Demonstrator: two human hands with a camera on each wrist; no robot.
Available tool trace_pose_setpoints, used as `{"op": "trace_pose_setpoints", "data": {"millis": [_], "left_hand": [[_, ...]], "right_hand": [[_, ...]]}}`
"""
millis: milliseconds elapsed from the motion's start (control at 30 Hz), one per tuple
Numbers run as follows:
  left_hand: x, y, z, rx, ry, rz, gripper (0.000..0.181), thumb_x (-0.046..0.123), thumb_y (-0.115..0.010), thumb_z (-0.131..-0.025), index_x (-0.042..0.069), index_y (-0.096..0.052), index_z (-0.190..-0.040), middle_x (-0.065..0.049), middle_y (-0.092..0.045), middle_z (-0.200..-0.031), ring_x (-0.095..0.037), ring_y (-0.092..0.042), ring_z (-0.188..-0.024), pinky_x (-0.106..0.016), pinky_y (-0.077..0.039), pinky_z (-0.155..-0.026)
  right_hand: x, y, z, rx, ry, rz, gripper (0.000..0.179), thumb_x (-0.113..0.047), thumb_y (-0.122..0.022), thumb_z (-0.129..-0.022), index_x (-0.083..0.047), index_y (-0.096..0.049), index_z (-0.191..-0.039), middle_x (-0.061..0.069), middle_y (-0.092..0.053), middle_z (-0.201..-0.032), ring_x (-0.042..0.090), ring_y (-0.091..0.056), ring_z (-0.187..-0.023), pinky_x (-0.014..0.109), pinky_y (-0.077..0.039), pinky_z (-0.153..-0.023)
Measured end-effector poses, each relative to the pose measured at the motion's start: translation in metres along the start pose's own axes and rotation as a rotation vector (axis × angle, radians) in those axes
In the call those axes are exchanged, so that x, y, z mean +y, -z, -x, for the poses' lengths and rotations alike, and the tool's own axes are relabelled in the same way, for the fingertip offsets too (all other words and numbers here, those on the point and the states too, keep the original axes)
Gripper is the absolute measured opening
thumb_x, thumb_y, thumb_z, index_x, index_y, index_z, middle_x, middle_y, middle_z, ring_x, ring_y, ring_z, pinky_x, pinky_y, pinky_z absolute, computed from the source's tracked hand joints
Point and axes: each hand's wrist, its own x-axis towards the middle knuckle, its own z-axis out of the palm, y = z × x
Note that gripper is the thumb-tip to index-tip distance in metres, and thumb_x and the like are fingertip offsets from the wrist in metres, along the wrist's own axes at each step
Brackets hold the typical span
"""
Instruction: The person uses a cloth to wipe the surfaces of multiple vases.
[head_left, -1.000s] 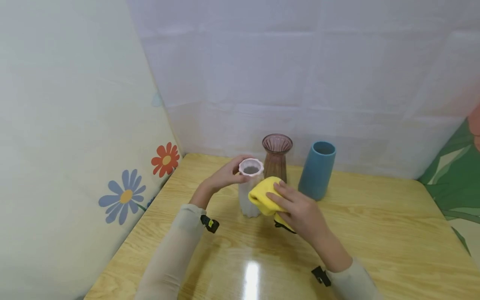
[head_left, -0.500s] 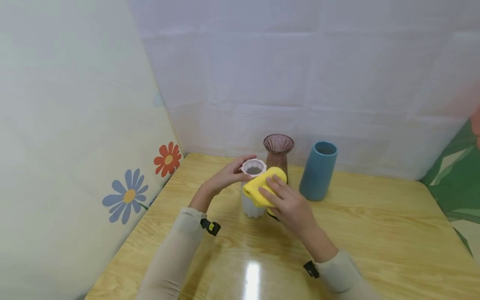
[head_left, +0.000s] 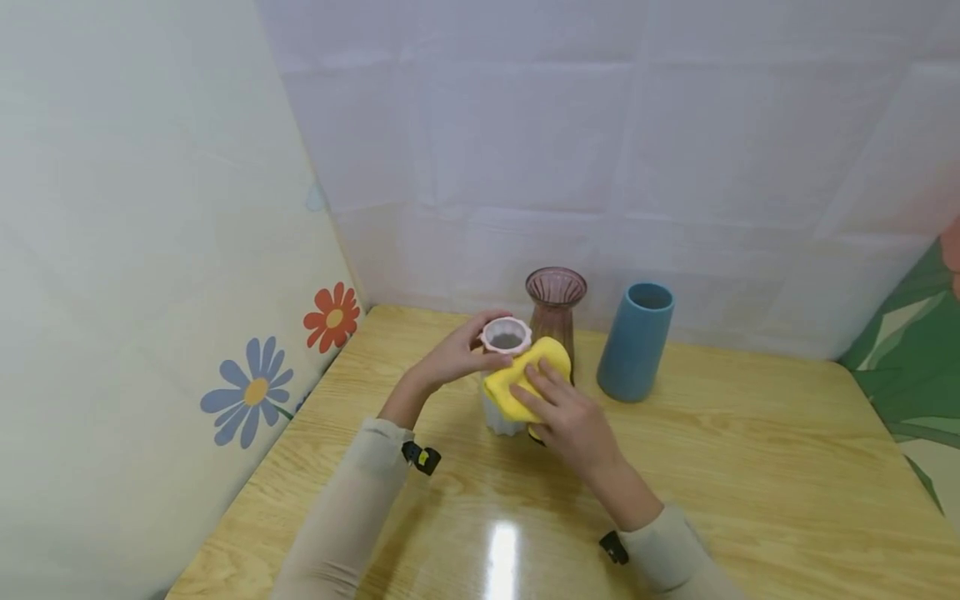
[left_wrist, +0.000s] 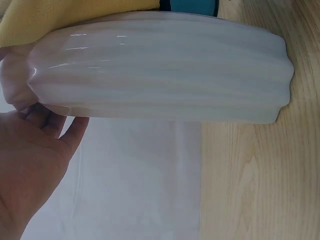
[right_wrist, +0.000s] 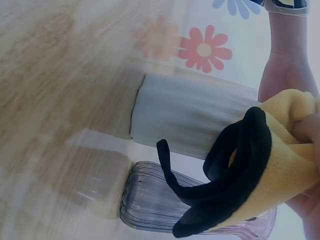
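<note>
A white fluted vase (head_left: 504, 420) with a scalloped rim stands upright on the wooden table. Around its neck, just under the rim, my left hand (head_left: 459, 357) grips it from the left; the left wrist view shows the fingers curled at the narrow neck of the vase (left_wrist: 165, 70). My right hand (head_left: 573, 421) holds a folded yellow cloth (head_left: 523, 382) against the upper right side of the vase. Black edging and a loop hang from the cloth (right_wrist: 290, 170) in the right wrist view. Part of the vase's body is hidden behind the cloth.
Close behind the cloth stands a purple ribbed glass vase (head_left: 556, 290) with a flared mouth. Farther right is a tall blue vase (head_left: 636, 346). A pale sheet (head_left: 480, 167) hangs along the table's back edge, and a flower-printed panel (head_left: 172, 250) borders the left.
My right hand has moved left with the cloth, from the vase's right side to across its upper front. The left hand has kept its grip at the neck.
</note>
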Motion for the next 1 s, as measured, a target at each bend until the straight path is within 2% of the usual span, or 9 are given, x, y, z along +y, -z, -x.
{"op": "trace_pose_setpoints", "data": {"millis": [133,433,800,1000], "left_hand": [[-0.002,-0.002,-0.001,0.015,-0.014,0.007,0.073,0.017,-0.078,-0.088,0.013,-0.041,-0.151,-0.007,-0.056,-0.138,-0.027,-0.053,-0.126,-0.054,-0.042,-0.108],[-0.009,-0.003,-0.002,0.047,-0.058,-0.005,0.071,0.015,-0.079,-0.086,0.014,-0.044,-0.148,-0.007,-0.058,-0.136,-0.026,-0.054,-0.124,-0.055,-0.04,-0.11],[-0.012,-0.004,-0.003,0.061,-0.088,-0.027,0.071,0.012,-0.079,-0.087,0.008,-0.044,-0.149,-0.01,-0.057,-0.136,-0.027,-0.055,-0.123,-0.054,-0.042,-0.109],[-0.014,-0.003,-0.004,0.066,-0.087,-0.029,0.071,0.012,-0.079,-0.087,0.009,-0.045,-0.149,-0.01,-0.058,-0.136,-0.027,-0.055,-0.123,-0.055,-0.042,-0.109]], "right_hand": [[0.0,-0.003,0.003,0.006,-0.004,-0.014,0.062,-0.002,-0.088,-0.063,-0.012,-0.073,-0.123,0.018,-0.068,-0.127,0.039,-0.062,-0.122,0.045,-0.057,-0.092],[-0.001,-0.008,0.01,0.019,0.004,-0.027,0.064,-0.001,-0.09,-0.059,-0.01,-0.073,-0.12,0.02,-0.069,-0.124,0.041,-0.065,-0.116,0.045,-0.058,-0.089],[-0.003,-0.01,0.018,-0.04,-0.016,-0.045,0.061,0.0,-0.089,-0.062,-0.01,-0.073,-0.12,0.021,-0.069,-0.125,0.041,-0.064,-0.118,0.044,-0.059,-0.087],[-0.002,-0.012,0.023,-0.055,-0.019,-0.049,0.062,-0.001,-0.089,-0.062,-0.011,-0.073,-0.121,0.021,-0.068,-0.126,0.041,-0.065,-0.117,0.044,-0.059,-0.087]]}}
